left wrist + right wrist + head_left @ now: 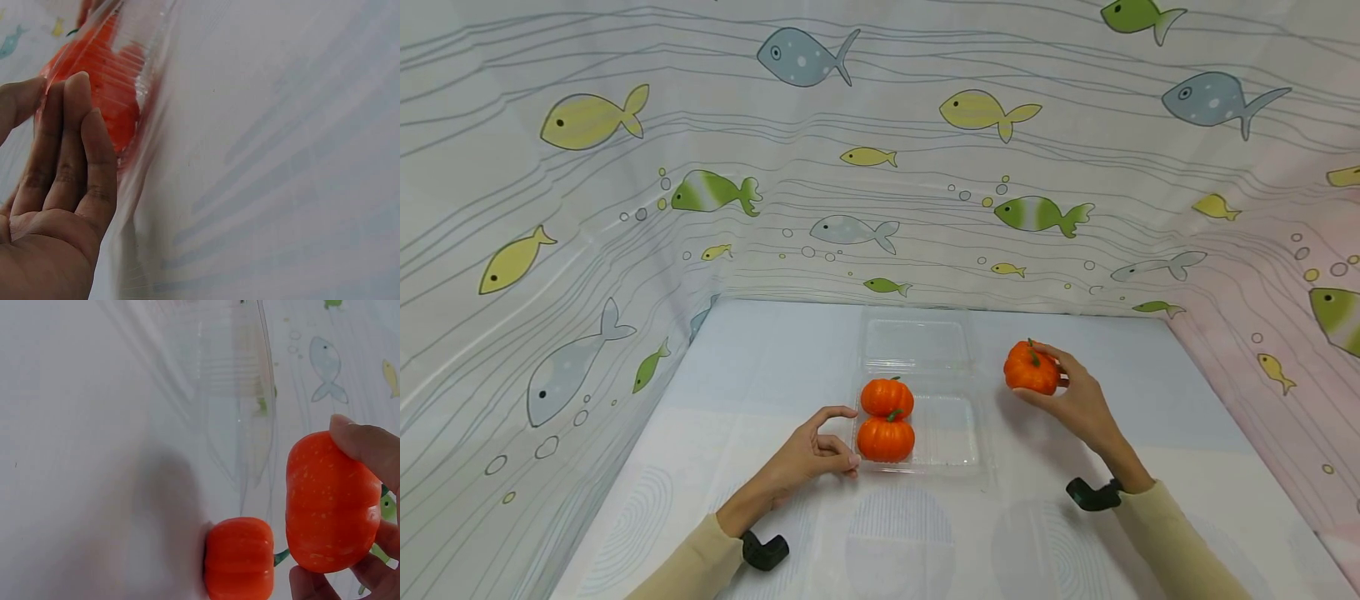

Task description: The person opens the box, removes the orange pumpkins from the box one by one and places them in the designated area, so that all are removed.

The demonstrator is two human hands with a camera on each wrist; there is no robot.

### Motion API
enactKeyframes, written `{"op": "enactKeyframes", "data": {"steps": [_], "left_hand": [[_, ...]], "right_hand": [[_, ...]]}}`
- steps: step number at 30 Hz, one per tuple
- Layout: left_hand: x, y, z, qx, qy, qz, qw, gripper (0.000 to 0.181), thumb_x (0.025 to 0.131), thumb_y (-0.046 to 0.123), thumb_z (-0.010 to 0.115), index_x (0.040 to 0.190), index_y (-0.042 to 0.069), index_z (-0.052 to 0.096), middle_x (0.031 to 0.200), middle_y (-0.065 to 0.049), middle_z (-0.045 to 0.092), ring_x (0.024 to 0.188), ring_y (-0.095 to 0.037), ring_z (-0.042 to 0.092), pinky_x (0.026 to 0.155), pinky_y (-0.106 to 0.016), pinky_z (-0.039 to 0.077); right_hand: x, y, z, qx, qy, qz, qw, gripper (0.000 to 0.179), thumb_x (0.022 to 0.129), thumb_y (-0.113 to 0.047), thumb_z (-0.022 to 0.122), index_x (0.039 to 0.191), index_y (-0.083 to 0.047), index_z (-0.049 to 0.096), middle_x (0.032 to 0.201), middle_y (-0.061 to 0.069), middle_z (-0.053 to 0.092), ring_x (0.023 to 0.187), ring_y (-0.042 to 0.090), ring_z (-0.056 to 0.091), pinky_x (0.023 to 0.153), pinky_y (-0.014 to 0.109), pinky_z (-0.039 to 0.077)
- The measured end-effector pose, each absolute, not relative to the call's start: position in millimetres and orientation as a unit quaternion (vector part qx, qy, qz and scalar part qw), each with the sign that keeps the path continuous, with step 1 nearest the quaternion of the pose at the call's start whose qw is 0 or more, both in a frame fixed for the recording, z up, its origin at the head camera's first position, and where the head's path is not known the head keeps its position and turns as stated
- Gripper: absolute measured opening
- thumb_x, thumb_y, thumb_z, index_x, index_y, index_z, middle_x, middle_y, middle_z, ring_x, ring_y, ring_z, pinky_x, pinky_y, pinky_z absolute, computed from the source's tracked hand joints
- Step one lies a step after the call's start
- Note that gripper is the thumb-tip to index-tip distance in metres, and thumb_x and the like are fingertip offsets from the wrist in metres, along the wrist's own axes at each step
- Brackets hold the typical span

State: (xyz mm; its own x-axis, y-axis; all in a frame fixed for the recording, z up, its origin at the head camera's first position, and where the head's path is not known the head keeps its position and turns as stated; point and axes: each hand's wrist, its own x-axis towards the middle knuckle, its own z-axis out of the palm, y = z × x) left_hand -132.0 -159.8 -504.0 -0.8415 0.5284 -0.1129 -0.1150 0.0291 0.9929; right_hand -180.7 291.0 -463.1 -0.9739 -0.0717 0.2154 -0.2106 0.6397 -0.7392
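Note:
A clear plastic clamshell box (946, 429) lies with its lid (916, 343) folded back. Two orange toy pumpkins, a rear one (886, 397) and a front one (886, 439), fill the left part of its base. At the box's left edge is my left hand (808, 458), index finger and thumb spread along the wall; in the left wrist view its fingers (69, 144) lie against the clear side. My right hand (1078, 400) holds another pumpkin (334, 503) between thumb and fingers, right of the box. Just beyond it, one more pumpkin (240, 559) rests on the table.
A pale table cover (760, 358) with faint printed patterns lies under everything. Fish-printed curtains (917, 192) stand behind the table and along both sides. A black wrist mount (1093, 494) sits on the right wrist and another (765, 551) on the left.

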Motion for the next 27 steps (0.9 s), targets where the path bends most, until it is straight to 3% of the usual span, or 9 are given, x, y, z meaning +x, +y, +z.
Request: {"op": "enactKeyframes", "data": {"steps": [4, 17, 27], "left_hand": [[-131.8, -160.1, -504.1, 0.154, 0.677, 0.68, 0.236, 0.076, 0.092, 0.008, 0.078, 0.153, 0.007, 0.033, 0.095, -0.023, 0.073, 0.09, -0.045, 0.071, 0.086, -0.041, 0.059], [-132.6, -161.5, -506.4, 0.15, 0.68, 0.677, 0.238, 0.077, 0.092, 0.012, 0.08, 0.154, 0.009, 0.033, 0.095, -0.018, 0.074, 0.09, -0.042, 0.072, 0.088, -0.043, 0.059], [-131.1, -161.5, -505.6, 0.148, 0.682, 0.676, 0.237, 0.076, 0.092, 0.013, 0.08, 0.153, 0.011, 0.035, 0.093, -0.017, 0.074, 0.09, -0.043, 0.072, 0.088, -0.042, 0.059]], "right_hand": [[-178.7, 299.7, -463.9, 0.056, -0.906, 0.412, 0.081, 0.083, 0.084, -0.043, 0.086, 0.154, -0.019, 0.047, 0.153, 0.018, 0.044, 0.122, 0.041, 0.051, 0.094, 0.059, 0.05], [-172.2, 329.3, -461.9, -0.002, -0.914, 0.399, 0.074, 0.088, 0.088, -0.048, 0.081, 0.158, -0.017, 0.039, 0.153, 0.024, 0.041, 0.119, 0.045, 0.049, 0.086, 0.048, 0.048], [-175.9, 351.1, -469.2, -0.031, -0.917, 0.39, 0.08, 0.089, 0.089, -0.05, 0.079, 0.159, -0.013, 0.037, 0.154, 0.025, 0.04, 0.124, 0.046, 0.044, 0.088, 0.052, 0.045]]}}
